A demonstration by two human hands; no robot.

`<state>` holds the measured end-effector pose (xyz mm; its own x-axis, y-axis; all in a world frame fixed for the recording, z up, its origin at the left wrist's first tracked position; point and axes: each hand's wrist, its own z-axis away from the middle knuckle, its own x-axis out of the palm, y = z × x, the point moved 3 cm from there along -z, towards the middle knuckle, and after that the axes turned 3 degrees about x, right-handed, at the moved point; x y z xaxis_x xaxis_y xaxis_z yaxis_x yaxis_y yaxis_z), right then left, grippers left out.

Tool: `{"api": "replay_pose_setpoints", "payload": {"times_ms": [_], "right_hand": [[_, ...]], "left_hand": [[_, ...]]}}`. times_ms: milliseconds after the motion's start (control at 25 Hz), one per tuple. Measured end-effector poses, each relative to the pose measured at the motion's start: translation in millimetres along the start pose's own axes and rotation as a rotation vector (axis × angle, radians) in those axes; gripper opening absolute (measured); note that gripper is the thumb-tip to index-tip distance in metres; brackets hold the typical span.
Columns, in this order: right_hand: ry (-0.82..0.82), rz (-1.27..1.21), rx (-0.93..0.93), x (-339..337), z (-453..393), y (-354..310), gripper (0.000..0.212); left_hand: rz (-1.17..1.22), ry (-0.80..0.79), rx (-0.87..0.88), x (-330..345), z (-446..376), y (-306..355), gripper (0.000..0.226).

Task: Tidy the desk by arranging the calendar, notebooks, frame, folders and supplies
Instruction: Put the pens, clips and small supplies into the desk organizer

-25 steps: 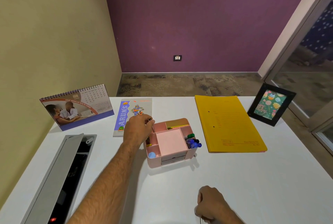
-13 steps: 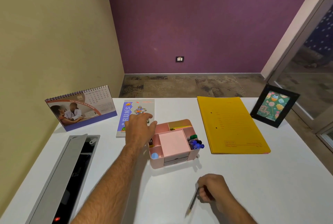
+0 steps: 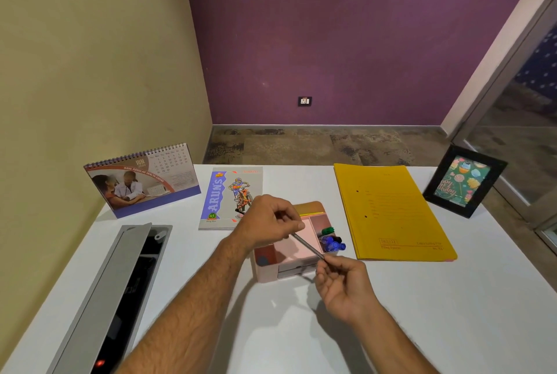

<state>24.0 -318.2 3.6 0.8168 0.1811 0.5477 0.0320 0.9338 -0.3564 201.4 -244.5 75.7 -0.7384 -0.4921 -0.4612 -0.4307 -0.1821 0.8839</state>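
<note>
A thin dark pencil [image 3: 306,243] slants over the pink desk organizer [image 3: 272,265] in the middle of the white desk [image 3: 452,307]. My left hand [image 3: 268,221] pinches its upper end and my right hand [image 3: 343,281] pinches its lower end. Blue, green and black markers [image 3: 331,239] sit in the organizer's right compartment. Behind it lies a notebook [image 3: 224,196] with a motorbike cover. A spiral desk calendar [image 3: 141,179] stands at the far left. A yellow folder [image 3: 391,211] lies flat at the right, and a black picture frame [image 3: 464,181] stands at the far right corner.
An open grey cable tray [image 3: 120,292] with a raised lid is set into the desk at the left, a red light glowing near its front end. The desk's far edge drops to a patterned floor. A glass door stands at the right.
My right hand lifted the pencil from the desk's front up to the organizer. My left hand left the organizer's left side and took hold of the pencil's other end.
</note>
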Motion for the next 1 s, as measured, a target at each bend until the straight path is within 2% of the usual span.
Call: {"api": "replay_pose_setpoints", "payload": {"times_ms": [240, 320, 440, 520, 600, 680, 760, 1000], "right_hand": [[-0.02, 0.037, -0.017, -0.5, -6.9, 4.4, 0.013], [-0.004, 0.17, -0.082, -4.9, -9.4, 9.4, 0.013], [0.171, 0.704, -0.368, -29.8, -16.3, 26.0, 0.008], [0.202, 1.196, -0.717, -55.7, -21.3, 39.9, 0.001], [0.195, 1.742, -0.976, -88.9, -34.6, 54.5, 0.029], [0.154, 2.118, -1.028, -119.0, -52.8, 64.9, 0.06], [0.09, 2.287, -1.045, -129.0, -58.3, 69.9, 0.074], [0.084, 2.336, -1.118, -130.8, -62.9, 70.9, 0.086]], "left_hand": [[0.122, -0.033, -0.127, -13.0, 4.3, -4.0, 0.018], [0.135, 0.018, -0.135, -18.6, 2.1, -3.3, 0.018], [0.022, 0.094, -0.102, -33.7, -8.7, -2.0, 0.018], [-0.119, 0.144, -0.048, -45.6, -16.7, -1.8, 0.017], [-0.29, 0.166, 0.001, -50.9, -23.6, -2.6, 0.013], [-0.449, 0.144, -0.017, -47.5, -29.1, -8.4, 0.008], [-0.581, 0.115, -0.066, -39.8, -30.3, -16.5, 0.006], [-0.837, -0.003, -0.096, -10.2, -23.5, -35.8, 0.015]]}}
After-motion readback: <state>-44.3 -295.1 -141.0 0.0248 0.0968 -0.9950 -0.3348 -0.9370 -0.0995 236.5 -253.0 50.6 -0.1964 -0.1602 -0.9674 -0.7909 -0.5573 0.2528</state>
